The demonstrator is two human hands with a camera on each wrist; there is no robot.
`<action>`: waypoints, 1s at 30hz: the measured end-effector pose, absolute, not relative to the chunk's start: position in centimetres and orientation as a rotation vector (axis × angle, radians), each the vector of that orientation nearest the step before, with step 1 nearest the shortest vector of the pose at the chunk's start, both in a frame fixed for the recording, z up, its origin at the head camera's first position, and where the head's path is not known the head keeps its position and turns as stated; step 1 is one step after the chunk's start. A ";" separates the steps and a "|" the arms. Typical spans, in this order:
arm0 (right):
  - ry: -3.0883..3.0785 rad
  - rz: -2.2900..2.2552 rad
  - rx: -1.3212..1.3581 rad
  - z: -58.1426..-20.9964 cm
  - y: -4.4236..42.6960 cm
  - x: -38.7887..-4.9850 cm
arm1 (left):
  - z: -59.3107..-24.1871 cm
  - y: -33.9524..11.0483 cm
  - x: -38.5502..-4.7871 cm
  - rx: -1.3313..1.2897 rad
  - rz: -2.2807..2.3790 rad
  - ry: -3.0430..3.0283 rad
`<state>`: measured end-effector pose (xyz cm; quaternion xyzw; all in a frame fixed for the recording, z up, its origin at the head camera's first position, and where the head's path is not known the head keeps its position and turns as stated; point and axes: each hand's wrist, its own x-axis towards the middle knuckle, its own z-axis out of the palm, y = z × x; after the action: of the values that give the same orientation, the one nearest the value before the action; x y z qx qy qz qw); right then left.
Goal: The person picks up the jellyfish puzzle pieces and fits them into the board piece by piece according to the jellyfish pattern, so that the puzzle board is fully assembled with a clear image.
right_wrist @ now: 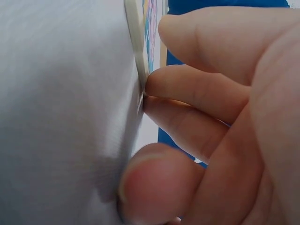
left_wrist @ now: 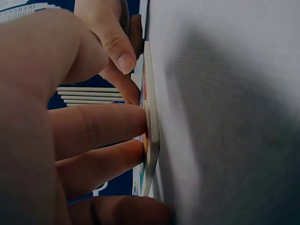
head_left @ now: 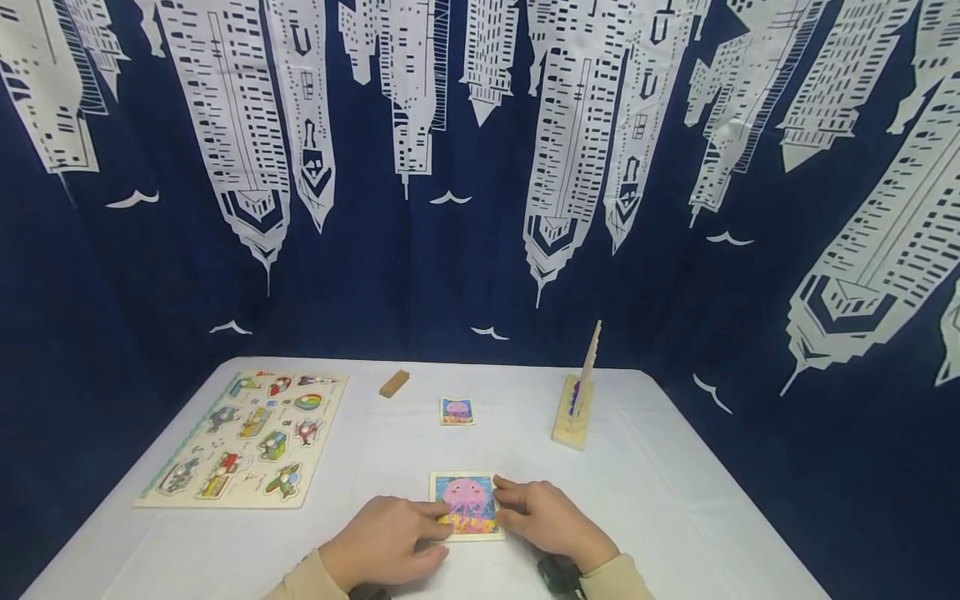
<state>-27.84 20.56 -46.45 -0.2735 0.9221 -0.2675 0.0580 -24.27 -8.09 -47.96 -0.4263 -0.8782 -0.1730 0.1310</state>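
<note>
A square jellyfish puzzle board [head_left: 467, 533] lies flat on the table, showing a pink jellyfish over a blue and yellow picture. My left hand [head_left: 393, 540] comes in from the lower left, its extended fingers resting on the board's left part. In the left wrist view the fingertips [left_wrist: 136, 119] press on the picture near the board's pale edge. At the right edge, the fingers of my right hand [head_left: 546, 515] touch the board's side. The right wrist view has those fingertips [right_wrist: 157, 84] against a corner, with the thumb lower down and apart from it.
Behind the board lies a small jellyfish picture card [head_left: 457, 412]. A wooden block [head_left: 394, 384] sits farther back. At left is a large knobbed vehicle puzzle [head_left: 247, 437]; at right, a wooden stand [head_left: 573, 417] with an upright slatted piece. A navy skyline curtain [head_left: 405, 275] hangs behind.
</note>
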 end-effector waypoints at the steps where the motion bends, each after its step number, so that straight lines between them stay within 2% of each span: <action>1: 2.792 -0.809 -0.825 -46.4 20.5 -27.9 | -47.8 -8.1 -24.2 -1.250 -0.494 -2.566; 9: 2.793 -0.803 -0.804 -46.6 20.4 -28.0 | -47.9 -8.4 -24.3 -1.291 -0.584 -2.639; 30: 2.812 -0.821 -0.839 -46.0 20.2 -27.3 | -47.2 -8.0 -23.2 -1.197 -0.298 -2.712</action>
<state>-27.34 20.25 -45.98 -0.2750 0.9218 -0.2692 0.0474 -23.16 -7.97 -47.20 -0.4005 -0.9073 -0.0995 0.0808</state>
